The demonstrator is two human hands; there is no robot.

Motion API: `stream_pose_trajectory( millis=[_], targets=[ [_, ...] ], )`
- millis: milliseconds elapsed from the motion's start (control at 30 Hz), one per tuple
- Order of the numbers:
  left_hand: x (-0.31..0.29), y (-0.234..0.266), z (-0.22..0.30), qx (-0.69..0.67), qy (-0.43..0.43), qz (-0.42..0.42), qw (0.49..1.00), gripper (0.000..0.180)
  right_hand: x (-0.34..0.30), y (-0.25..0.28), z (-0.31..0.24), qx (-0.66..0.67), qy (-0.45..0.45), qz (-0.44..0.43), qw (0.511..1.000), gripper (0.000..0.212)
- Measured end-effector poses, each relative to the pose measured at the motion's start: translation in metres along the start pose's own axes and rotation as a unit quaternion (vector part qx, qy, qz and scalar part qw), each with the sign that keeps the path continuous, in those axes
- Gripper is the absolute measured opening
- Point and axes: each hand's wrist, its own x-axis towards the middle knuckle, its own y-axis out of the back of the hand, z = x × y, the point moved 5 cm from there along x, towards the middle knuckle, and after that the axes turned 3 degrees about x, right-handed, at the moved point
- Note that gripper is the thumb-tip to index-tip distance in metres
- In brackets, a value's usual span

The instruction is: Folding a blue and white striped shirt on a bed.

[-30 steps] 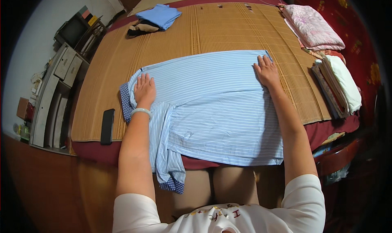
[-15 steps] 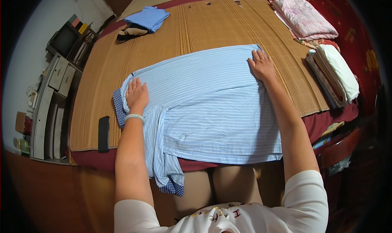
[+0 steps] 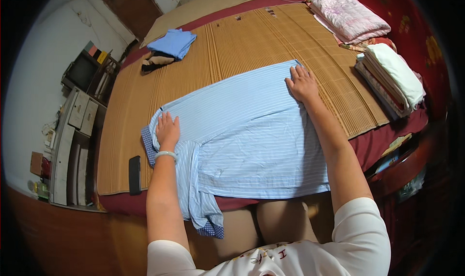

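A light blue shirt with thin white stripes (image 3: 252, 150) lies spread sideways across the bed mat in front of me. My left hand (image 3: 168, 131) rests flat on its left end, fingers spread, beside a dark blue dotted part (image 3: 148, 144) that looks like the collar lining. At the shirt's far right corner my right hand (image 3: 303, 84) presses down with its fingers apart. Neither hand grips the cloth. A sleeve (image 3: 208, 208) hangs over the near edge of the bed, its dotted cuff at the bottom.
The brown slatted mat (image 3: 232, 48) covers the bed. A black phone (image 3: 134, 175) lies left of my forearm. Folded blue and dark clothes (image 3: 173, 43) sit at the far left. A folded pink quilt (image 3: 349, 17) and a stack of folded cloth (image 3: 392, 77) line the right side.
The camera view has tilted and shifted slightly. Both hands remain flat at about the same places on the shirt, which lies as before.
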Motion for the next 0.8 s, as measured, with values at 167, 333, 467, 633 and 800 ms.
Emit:
stream_pose_trajectory(
  millis=[167, 333, 467, 633, 800],
  targets=[
    [0.001, 0.019, 0.025, -0.031, 0.038, -0.062, 0.997, 0.068, -0.001, 0.000, 0.002, 0.006, -0.004, 0.004, 1.000, 0.066],
    [0.000, 0.038, 0.099, -0.042, -0.052, -0.016, 0.998, 0.070, 0.000, 0.003, -0.001, 0.014, 0.001, 0.010, 1.000, 0.065],
    [-0.017, 0.024, 0.171, -0.068, -0.114, 0.001, 0.991, 0.070, 0.000, -0.005, 0.000, 0.031, 0.000, 0.012, 0.999, 0.065],
    [-0.020, 0.006, 0.167, -0.054, -0.139, 0.002, 0.989, 0.071, 0.000, -0.004, 0.001, 0.020, 0.008, 0.014, 1.000, 0.064],
    [0.014, -0.013, 0.020, 0.004, -0.004, 0.021, 1.000, 0.067, 0.003, -0.003, 0.001, 0.000, 0.010, 0.016, 1.000, 0.064]
  ],
)
